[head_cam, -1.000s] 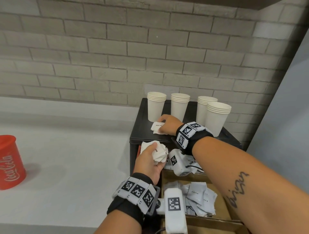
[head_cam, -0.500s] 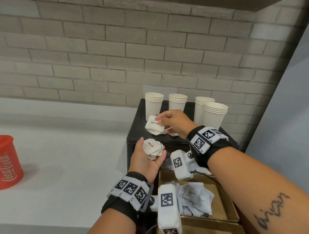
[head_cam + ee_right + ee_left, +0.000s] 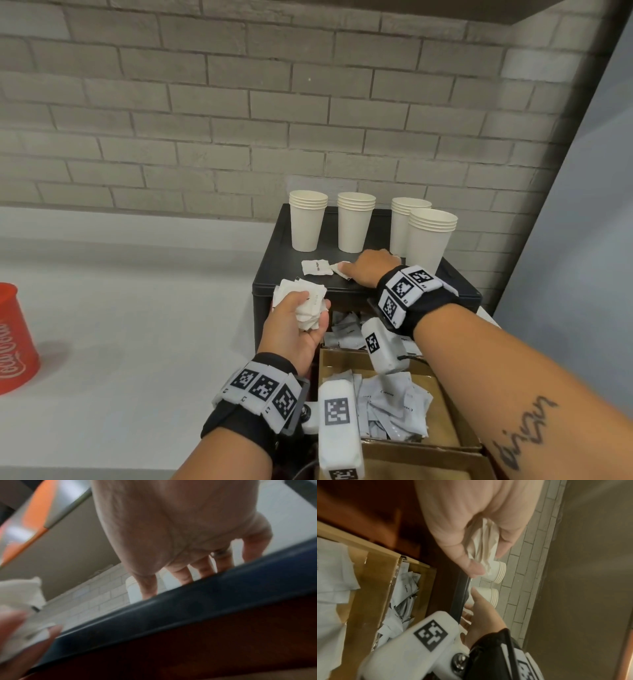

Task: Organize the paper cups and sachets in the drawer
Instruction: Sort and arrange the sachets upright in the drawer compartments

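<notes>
Four stacks of paper cups [image 3: 356, 222] stand upright in a row at the back of the black cabinet top [image 3: 274, 274]. Just in front of them two white sachets [image 3: 317, 267] lie flat on that top, the right one under the fingertips of the right hand [image 3: 371, 269], which rests palm-down with fingers bent onto it. The left hand [image 3: 294, 329], near the cabinet's front edge, curls round a crumpled bunch of sachets [image 3: 308, 305]. Below, the open drawer [image 3: 448, 421] holds two heaps of grey sachets [image 3: 394, 407] in separate compartments. A red can [image 3: 13, 342] stands well apart on the worktop [image 3: 137, 325].
</notes>
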The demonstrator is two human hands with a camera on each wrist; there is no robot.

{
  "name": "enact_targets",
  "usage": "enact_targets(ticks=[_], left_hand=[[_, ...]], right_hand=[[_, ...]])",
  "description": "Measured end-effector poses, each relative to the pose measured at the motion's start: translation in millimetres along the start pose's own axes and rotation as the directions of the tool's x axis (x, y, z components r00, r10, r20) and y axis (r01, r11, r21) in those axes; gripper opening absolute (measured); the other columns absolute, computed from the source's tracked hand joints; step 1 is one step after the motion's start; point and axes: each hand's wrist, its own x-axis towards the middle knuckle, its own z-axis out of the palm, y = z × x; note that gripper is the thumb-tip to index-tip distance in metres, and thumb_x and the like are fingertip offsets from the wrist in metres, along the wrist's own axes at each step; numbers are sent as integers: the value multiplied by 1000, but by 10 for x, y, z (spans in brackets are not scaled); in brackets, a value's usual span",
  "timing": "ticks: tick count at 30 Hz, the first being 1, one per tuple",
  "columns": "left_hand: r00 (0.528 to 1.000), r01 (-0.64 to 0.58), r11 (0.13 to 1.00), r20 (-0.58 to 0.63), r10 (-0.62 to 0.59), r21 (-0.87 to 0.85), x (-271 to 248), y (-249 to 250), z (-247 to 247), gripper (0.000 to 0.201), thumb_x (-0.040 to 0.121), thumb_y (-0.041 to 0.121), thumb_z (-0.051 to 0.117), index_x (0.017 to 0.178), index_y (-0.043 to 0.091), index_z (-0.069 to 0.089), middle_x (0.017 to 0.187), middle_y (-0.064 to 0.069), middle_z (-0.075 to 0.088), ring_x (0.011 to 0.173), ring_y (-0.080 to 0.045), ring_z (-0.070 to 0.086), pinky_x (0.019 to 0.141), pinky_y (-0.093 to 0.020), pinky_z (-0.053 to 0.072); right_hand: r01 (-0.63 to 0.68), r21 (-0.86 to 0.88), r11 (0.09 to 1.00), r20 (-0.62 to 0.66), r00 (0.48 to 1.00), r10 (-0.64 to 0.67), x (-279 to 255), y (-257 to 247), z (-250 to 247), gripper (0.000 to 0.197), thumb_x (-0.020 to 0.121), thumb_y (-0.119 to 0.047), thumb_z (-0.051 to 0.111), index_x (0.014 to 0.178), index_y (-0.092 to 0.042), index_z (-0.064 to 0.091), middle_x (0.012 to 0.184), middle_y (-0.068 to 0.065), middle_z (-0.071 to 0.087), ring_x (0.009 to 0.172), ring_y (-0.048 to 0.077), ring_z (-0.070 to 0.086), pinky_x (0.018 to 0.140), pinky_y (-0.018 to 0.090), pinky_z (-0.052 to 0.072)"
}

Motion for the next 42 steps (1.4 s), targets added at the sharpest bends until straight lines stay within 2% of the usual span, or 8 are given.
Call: enact_targets(ticks=[8, 12, 15, 21, 27, 31, 38, 42], left_hand=[[999, 0, 1000, -35, 0, 2, 4, 18, -2, 10, 91, 4, 49, 97, 10, 55, 95, -15, 62, 82, -25, 62, 47, -18, 52], [999, -7, 1000, -38, 6, -5, 22, 30, -27, 19, 91, 4, 49, 109, 9, 51, 93, -15, 61, 79, -25, 61, 45, -18, 52], [999, -9, 1000, -46, 9, -5, 32, 30, -33, 22, 91, 6, 48, 113, 8, 49, 92, -15, 61, 78, -25, 60, 45, -19, 51], [998, -12, 1000, -54, 11, -19, 29, 34, -30, 25, 90, 11, 50, 115, 9, 51, 94, -14, 61, 79, -25, 60, 46, -19, 52], [999, -15, 999, -41, 14, -38, 20, 42, -28, 30, 91, 19, 51, 120, 12, 52, 94, -11, 62, 77, -23, 60, 45, -18, 52], [1000, -5, 1000, -27, 5, -9, 17, 38, -38, 33, 92, 24, 51, 122, 11, 52, 94, -11, 62, 77, -22, 59, 45, -16, 50], [998, 45, 998, -37, -43, 39, 9, 38, -30, 30, 90, 31, 56, 114, 12, 54, 95, -10, 61, 81, -23, 59, 45, -16, 51], [992, 112, 990, 51, -116, 84, -10, 17, 4, 37, 84, 42, 62, 107, 13, 59, 94, -8, 63, 82, -20, 59, 53, -19, 53]], right_hand=[[-23, 190, 982, 85, 996, 7, -27, -72, -172, 48, 90, -27, 60, 127, 1, 50, 131, 14, 54, 120, 26, 52, 96, 29, 42], [2, 319, 948, -125, 991, 40, 13, -133, -173, 34, 94, -16, 51, 122, 3, 53, 127, 18, 56, 116, 30, 54, 89, 30, 43], [218, 225, 950, -300, 943, -145, -68, -220, -127, 22, 93, -9, 46, 110, -1, 55, 117, 19, 58, 109, 33, 55, 83, 31, 41], [348, 134, 928, 3, 936, -351, -101, -395, -11, 41, 89, -15, 52, 130, -13, 48, 133, 13, 47, 119, 30, 47, 97, 34, 40], [428, 17, 903, 107, 898, -428, -75, -412, 26, 56, 94, -43, 49, 143, -19, 36, 145, 9, 41, 130, 26, 41, 103, 32, 33], [519, -17, 854, 68, 853, -517, -97, -310, 6, 53, 91, -34, 56, 140, -18, 42, 143, 5, 45, 129, 22, 43, 104, 30, 33], [475, 392, 788, -238, 880, -412, -326, -60, -42, 19, 90, -9, 54, 108, -7, 61, 102, 9, 58, 95, 24, 56, 72, 25, 45], [271, 833, 482, -131, 944, -304, -598, -10, -12, 9, 91, -14, 56, 86, -19, 51, 97, 7, 52, 86, 20, 59, 54, 20, 52]])
